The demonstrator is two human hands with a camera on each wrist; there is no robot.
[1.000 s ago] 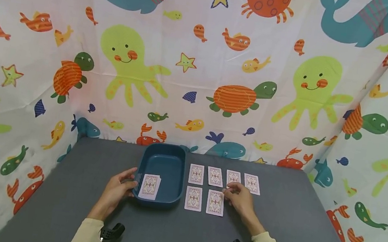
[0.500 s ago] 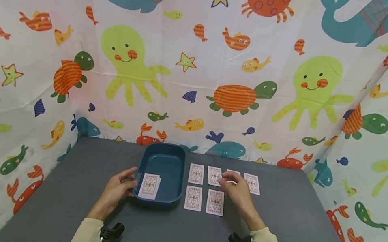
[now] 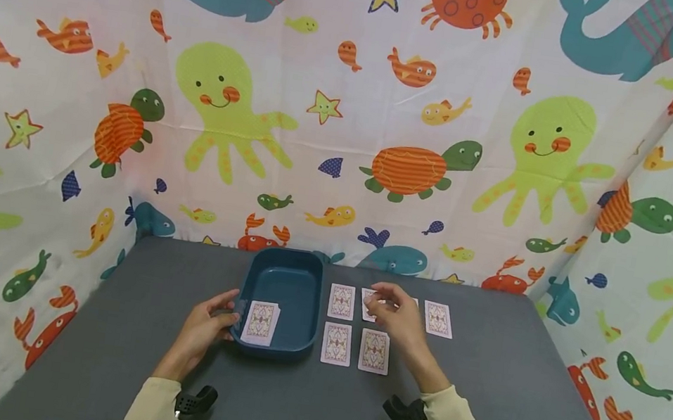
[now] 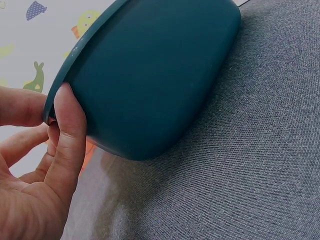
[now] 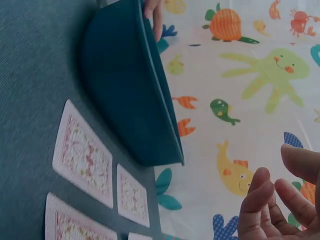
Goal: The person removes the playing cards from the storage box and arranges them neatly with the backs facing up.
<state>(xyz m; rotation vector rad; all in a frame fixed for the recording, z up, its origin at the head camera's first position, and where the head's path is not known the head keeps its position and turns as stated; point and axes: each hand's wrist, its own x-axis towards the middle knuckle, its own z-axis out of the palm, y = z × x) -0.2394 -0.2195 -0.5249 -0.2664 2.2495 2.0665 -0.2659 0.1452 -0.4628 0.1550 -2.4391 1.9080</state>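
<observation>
My left hand point(image 3: 202, 331) pinches the rim of a dark blue plastic tub point(image 3: 308, 320) at its near left side. In the left wrist view, the thumb point(image 4: 71, 117) presses the tub's outer wall just below the lip. A small stack of playing cards point(image 3: 260, 323) lies face down inside the tub. My right hand point(image 3: 404, 325) hovers over the back row of cards, fingers loosely bent and holding nothing. Under it, a face-down playing card point(image 3: 367, 305) is partly covered, and another beside it is mostly hidden. Nearer me lies another playing card point(image 3: 374, 351).
Face-down cards form two rows right of the tub: a back-left card point(image 3: 341, 301), a front-left card point(image 3: 336, 343) and a far-right card point(image 3: 438, 319) show fully. The grey table point(image 3: 297, 411) meets a sea-animal curtain point(image 3: 339, 189) at the back and sides.
My right hand has moved left and slightly away from me, from beside the front-right card to above the back row. My left hand, tub and cards look unmoved.
</observation>
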